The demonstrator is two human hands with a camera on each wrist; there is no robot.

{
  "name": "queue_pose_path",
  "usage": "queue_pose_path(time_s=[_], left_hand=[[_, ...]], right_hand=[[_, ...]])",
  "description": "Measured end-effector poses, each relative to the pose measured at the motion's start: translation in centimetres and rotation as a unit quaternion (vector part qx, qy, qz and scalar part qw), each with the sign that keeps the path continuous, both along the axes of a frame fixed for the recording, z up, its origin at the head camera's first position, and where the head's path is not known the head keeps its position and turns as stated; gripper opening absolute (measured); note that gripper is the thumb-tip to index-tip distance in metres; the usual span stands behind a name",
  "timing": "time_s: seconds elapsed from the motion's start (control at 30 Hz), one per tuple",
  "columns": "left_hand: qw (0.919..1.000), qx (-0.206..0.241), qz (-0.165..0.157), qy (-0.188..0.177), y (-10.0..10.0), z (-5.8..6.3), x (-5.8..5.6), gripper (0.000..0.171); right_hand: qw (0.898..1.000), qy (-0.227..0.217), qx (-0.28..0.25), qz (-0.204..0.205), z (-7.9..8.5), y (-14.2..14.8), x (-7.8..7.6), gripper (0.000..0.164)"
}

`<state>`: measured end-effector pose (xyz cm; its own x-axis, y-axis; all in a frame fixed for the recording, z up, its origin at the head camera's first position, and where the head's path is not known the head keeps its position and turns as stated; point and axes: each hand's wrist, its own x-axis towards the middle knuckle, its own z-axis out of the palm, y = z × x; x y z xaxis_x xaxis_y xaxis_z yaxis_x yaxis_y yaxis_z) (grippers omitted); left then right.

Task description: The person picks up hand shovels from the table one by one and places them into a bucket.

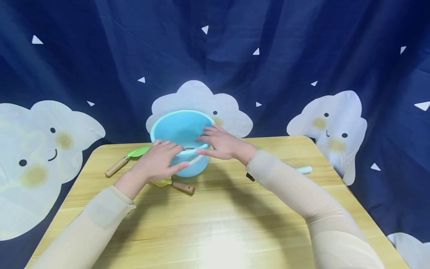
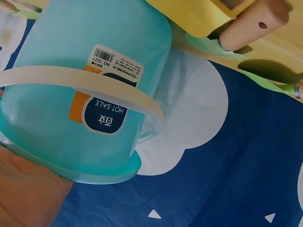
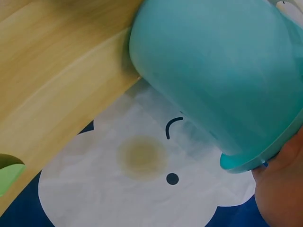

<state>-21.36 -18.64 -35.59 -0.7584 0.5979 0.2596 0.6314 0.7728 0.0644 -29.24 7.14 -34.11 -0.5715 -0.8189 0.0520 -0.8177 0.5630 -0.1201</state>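
Observation:
A light-blue plastic bucket with a pale carrying handle stands toward the table's back edge, its mouth facing up and toward me. My left hand holds its rim on the near left, fingertips over the edge and thumb outside by the carrying handle. On the opposite side, my right hand grips the rim, fingers reaching inside and thumb along the near edge. The bucket's outer wall fills much of both wrist views, with a label facing the left one. Its inside is partly hidden by the fingers.
Left of the bucket lies a green-bladed trowel with a wooden handle. A yellow tool with a wooden handle lies just in front of the bucket. Past my right forearm, a pale-blue handle shows. A dark-blue curtain hangs behind the wooden table.

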Motion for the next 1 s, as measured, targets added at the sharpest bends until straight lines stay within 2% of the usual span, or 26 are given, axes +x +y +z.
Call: queue_pose_path(time_s=[0.17, 0.33, 0.67, 1.0], left_hand=[[0.9999, 0.010, -0.001, 0.005, -0.01, -0.07, -0.11, 0.041], [0.9998, 0.020, 0.005, 0.005, -0.05, -0.09, -0.28, 0.032], [0.9994, 0.025, 0.022, -0.011, 0.01, -0.25, -0.50, 0.032], [0.9993, 0.031, 0.014, -0.015, 0.24, -0.13, -0.62, 0.030]], right_hand=[[1.000, 0.018, -0.015, 0.013, 0.04, -0.35, -0.29, 0.053], [0.999, 0.031, -0.014, 0.017, 0.14, -0.55, -0.49, 0.051], [0.999, 0.046, -0.005, 0.019, -0.33, -0.86, -0.97, 0.047], [0.999, 0.033, -0.012, 0.016, -0.22, -0.75, -0.60, 0.046]])
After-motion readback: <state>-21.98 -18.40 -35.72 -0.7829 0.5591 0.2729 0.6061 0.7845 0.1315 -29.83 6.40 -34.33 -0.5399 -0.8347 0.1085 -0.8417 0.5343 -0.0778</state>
